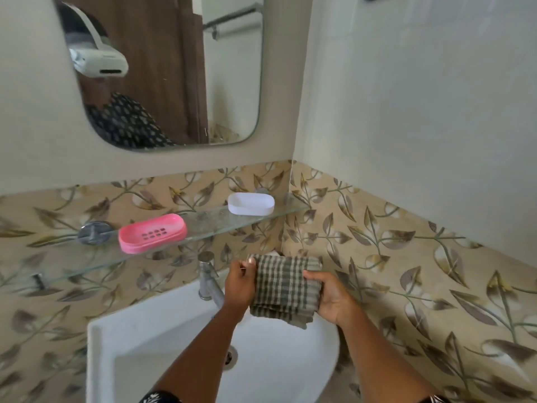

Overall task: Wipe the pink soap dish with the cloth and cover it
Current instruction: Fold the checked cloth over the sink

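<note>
Both hands, left hand [239,282] and right hand [329,295], grip the soft checked cloth [283,289] over the sink [122,338]. The pink soap dish [152,233] sits up-left of that sink on the glass shelf [209,225], its white cover [251,203] further right. Looks like light, slick plastic, so I'd pinch its long rims.

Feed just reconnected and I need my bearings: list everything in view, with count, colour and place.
soap dish: one, pink, left on the glass shelf
cover: one, white, right end of the shelf
glass shelf: one, clear, on the leaf-patterned wall
cloth: one, green-grey checked, folded, held above the basin
tap: one, chrome, behind the basin
basin: one, white, below the shelf
mirror: one, above the shelf
left hand: grips the cloth's left edge
right hand: holds the cloth's right side
</note>
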Demonstrator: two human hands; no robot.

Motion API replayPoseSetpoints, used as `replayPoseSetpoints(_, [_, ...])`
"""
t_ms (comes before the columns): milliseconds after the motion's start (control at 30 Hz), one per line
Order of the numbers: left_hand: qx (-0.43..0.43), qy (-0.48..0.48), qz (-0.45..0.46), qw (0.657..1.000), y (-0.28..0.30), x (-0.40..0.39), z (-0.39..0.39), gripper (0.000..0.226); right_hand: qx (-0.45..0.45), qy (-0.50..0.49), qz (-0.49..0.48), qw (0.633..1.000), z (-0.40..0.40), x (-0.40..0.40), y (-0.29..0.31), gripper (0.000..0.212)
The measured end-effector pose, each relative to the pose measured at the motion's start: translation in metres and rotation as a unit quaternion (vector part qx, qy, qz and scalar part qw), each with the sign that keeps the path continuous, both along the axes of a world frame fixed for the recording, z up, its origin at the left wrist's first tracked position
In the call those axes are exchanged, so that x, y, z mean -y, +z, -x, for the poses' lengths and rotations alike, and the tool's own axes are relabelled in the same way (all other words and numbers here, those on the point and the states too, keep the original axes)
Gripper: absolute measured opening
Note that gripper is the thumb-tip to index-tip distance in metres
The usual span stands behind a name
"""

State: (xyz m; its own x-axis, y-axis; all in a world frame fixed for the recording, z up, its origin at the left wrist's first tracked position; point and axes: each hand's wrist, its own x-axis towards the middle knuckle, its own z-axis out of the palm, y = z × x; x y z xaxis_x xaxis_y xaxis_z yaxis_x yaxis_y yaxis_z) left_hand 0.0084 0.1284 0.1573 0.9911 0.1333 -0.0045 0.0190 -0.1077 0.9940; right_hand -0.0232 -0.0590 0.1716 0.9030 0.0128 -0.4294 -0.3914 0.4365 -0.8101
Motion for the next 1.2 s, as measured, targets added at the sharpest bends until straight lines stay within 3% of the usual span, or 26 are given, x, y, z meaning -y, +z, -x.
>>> replayPoseSetpoints(167, [-0.02, -0.024, 0.019, 0.999, 0.017, -0.039, 0.007, 0.03, 0.058, 0.075, -0.001, 0.995, -0.003, -0.025, 0.025, 0.024])
replayPoseSetpoints(267, [-0.008, -0.007, -0.007, 1.0, 0.014, -0.058, 0.009, 0.029, 0.068, 0.127, 0.038, 0.989, -0.007, -0.034, 0.026, 0.039])
replayPoseSetpoints(367, [0.003, -0.01, -0.034, 0.999, 0.014, -0.071, 0.012, 0.024, 0.038, 0.166, 0.084, 0.982, -0.014, -0.042, 0.024, 0.042])
replayPoseSetpoints(467, [0.003, -0.087, -0.088, 0.992, 0.021, -0.077, 0.015, 0.02, -0.005, 0.238, 0.173, 0.956, -0.018, -0.052, 0.022, 0.048])
replayPoseSetpoints(567, [0.016, -0.159, -0.189, 0.969, 0.027, -0.076, 0.016, 0.018, 0.067, 0.242, 0.216, 0.944, -0.025, -0.07, 0.019, 0.027])
replayPoseSetpoints(633, [0.041, -0.176, -0.217, 0.959, 0.034, -0.078, 0.017, 0.018, 0.122, 0.255, 0.229, 0.932, -0.027, -0.087, 0.028, 0.033])
replayPoseSetpoints(733, [0.079, -0.166, -0.202, 0.962, 0.055, -0.086, 0.015, 0.021, 0.162, 0.314, 0.259, 0.899, -0.032, -0.11, 0.047, 0.051])
replayPoseSetpoints(1000, [0.188, -0.071, -0.147, 0.969, 0.111, -0.111, 0.019, 0.017, 0.24, 0.313, 0.227, 0.89, -0.046, -0.131, 0.103, 0.019])
replayPoseSetpoints(1200, [0.161, -0.081, -0.114, 0.977, 0.14, -0.131, 0.024, 0.014, 0.265, 0.34, 0.16, 0.888, -0.052, -0.146, 0.128, 0.02])
